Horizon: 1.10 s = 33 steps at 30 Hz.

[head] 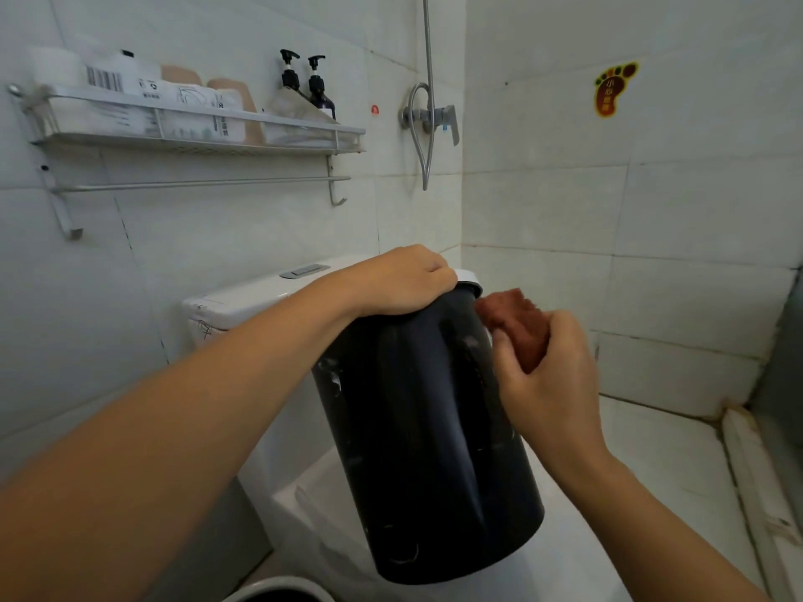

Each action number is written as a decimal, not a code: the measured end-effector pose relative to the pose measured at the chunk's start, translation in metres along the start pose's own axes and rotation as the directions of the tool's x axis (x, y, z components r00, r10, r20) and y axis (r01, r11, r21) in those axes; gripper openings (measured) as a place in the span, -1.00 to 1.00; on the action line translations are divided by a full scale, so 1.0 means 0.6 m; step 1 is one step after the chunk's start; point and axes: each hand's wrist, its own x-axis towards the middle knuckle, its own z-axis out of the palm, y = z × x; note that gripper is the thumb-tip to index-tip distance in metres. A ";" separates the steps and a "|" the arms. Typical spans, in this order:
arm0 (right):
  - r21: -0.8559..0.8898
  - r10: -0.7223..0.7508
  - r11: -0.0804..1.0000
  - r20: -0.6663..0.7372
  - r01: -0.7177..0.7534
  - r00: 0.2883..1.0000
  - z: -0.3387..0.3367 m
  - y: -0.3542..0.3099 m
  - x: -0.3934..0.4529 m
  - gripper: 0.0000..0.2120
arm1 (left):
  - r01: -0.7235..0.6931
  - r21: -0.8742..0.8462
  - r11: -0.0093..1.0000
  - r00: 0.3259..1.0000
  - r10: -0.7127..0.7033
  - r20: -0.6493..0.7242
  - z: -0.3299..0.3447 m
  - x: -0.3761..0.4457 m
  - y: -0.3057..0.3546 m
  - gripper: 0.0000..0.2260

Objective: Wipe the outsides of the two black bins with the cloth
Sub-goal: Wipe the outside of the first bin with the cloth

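Observation:
A black cylindrical bin [426, 432] with a white rim is held in the air above the toilet, tilted with its base toward me. My left hand [399, 280] grips its top rim from the left. My right hand [547, 375] holds a bunched reddish-brown cloth [517, 323] against the bin's upper right side. White smears show on the bin's left side. At the bottom edge, the rim of a second round bin [278, 590] with a dark inside peeks into view.
A white toilet with its cistern [243, 297] stands behind and under the bin. On the left wall hangs a metal shelf [195, 132] with bottles and packets. A shower valve and hose [430, 119] are mounted near the corner. Tiled walls close in right.

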 end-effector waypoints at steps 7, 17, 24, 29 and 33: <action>-0.262 -0.323 0.892 0.201 0.368 0.925 0.015 -0.021 -0.014 -0.70 | 0.037 -0.028 0.999 0.999 -0.037 -0.011 -0.001 0.000 -0.004 -0.72; -0.030 -0.285 0.954 0.229 0.300 0.931 0.014 -0.029 -0.047 -0.59 | 0.071 -0.048 0.996 0.997 -0.072 -0.010 -0.005 -0.004 -0.018 -0.69; -0.219 -0.608 0.700 0.316 0.679 0.728 0.025 -0.050 -0.078 -0.78 | 0.058 -0.027 0.998 0.998 -0.059 -0.009 -0.002 0.001 -0.007 -0.71; -0.332 -0.445 0.798 0.239 0.503 0.863 0.012 -0.037 -0.022 -0.71 | 0.033 -0.034 0.999 0.999 -0.033 0.000 -0.005 -0.005 -0.008 -0.74; -0.189 -0.399 0.882 0.189 0.432 0.897 0.003 -0.013 -0.019 -0.74 | 0.030 -0.036 0.999 1.000 -0.031 -0.008 -0.006 -0.008 -0.010 -0.73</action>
